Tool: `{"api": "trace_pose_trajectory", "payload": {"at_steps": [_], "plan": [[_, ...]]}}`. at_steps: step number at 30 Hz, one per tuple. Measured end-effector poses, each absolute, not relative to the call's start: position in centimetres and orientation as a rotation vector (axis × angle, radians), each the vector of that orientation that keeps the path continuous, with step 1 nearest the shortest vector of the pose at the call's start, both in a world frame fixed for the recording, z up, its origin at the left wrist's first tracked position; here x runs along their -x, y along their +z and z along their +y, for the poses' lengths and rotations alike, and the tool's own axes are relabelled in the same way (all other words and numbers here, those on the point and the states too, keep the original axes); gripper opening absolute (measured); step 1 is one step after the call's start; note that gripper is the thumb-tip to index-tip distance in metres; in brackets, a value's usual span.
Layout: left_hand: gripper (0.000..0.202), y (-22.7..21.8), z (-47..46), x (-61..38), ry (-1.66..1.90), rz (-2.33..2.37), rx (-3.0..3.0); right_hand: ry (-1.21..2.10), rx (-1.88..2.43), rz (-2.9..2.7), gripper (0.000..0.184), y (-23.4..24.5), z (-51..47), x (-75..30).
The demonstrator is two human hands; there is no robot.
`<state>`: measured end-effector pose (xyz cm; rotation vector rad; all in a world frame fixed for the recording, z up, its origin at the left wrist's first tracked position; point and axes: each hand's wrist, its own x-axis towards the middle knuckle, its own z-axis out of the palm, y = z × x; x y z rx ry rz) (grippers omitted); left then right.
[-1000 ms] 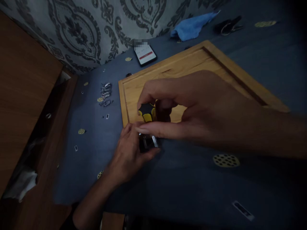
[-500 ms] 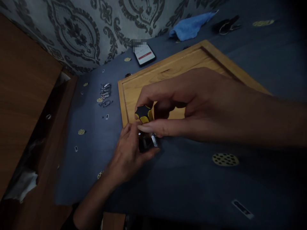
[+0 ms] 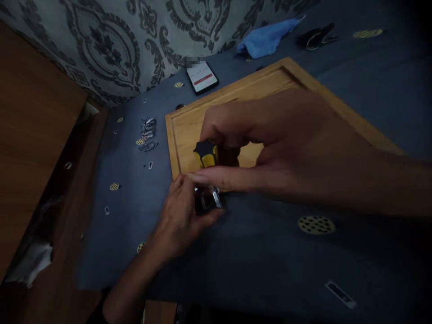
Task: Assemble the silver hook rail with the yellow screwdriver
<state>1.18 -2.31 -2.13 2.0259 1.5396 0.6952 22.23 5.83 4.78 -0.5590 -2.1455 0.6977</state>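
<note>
A screwdriver with a black and yellow handle (image 3: pixel 206 155) stands in the grip of my right hand (image 3: pixel 270 148), thumb and fingers closed around it. Its shaft and tip are hidden behind my thumb. Just below, my left hand (image 3: pixel 182 211) pinches a small dark piece with silvery metal parts (image 3: pixel 216 198), which looks like a buckle. The fingers of my left hand cover much of this piece. My right thumb lies over its upper side, close to the left fingertips. A rimmed wooden board (image 3: pixel 175 148) lies behind both hands.
Several small metal clasps (image 3: pixel 147 135) lie left of the board on the blue patterned cloth (image 3: pixel 243 265). Behind the board are a phone (image 3: pixel 202 77), a blue rag (image 3: pixel 266 38) and a dark item with a metal ring (image 3: pixel 315 37). A wooden cabinet (image 3: pixel 33 112) rises at the left.
My right hand has turned a little, and the screwdriver handle has shifted slightly right and up, with its top rotated. My left hand and the piece in it have stayed nearly still.
</note>
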Motion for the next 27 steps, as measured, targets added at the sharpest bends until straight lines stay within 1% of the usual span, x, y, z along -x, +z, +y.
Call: {"api": "trace_pose_trajectory", "payload": {"at_steps": [3,6,9,14,20,27], "plan": [[0.044,-1.8,-2.4,-1.3,0.675,1.556,-1.986,0.623,0.695,-2.102,0.023,5.2,5.5,-22.4],[0.049,-1.7,-2.4,-1.3,0.656,1.568,-1.975,0.606,0.828,-2.126,0.025,5.5,5.3,-22.3],[0.053,-1.8,-2.4,-1.3,0.662,1.561,-1.978,0.622,0.827,-2.158,0.026,5.5,5.5,-22.1],[0.057,-2.1,-2.4,-1.4,0.673,1.568,-1.964,0.637,0.800,-2.154,0.023,5.4,5.7,-22.1],[0.050,-2.1,-2.4,-1.3,0.685,1.553,-1.963,0.659,0.756,-2.164,0.023,4.7,6.1,-22.0],[0.052,-2.1,-2.4,-1.4,0.685,1.558,-1.968,0.702,0.700,-2.167,0.025,4.5,6.2,-21.9]]}}
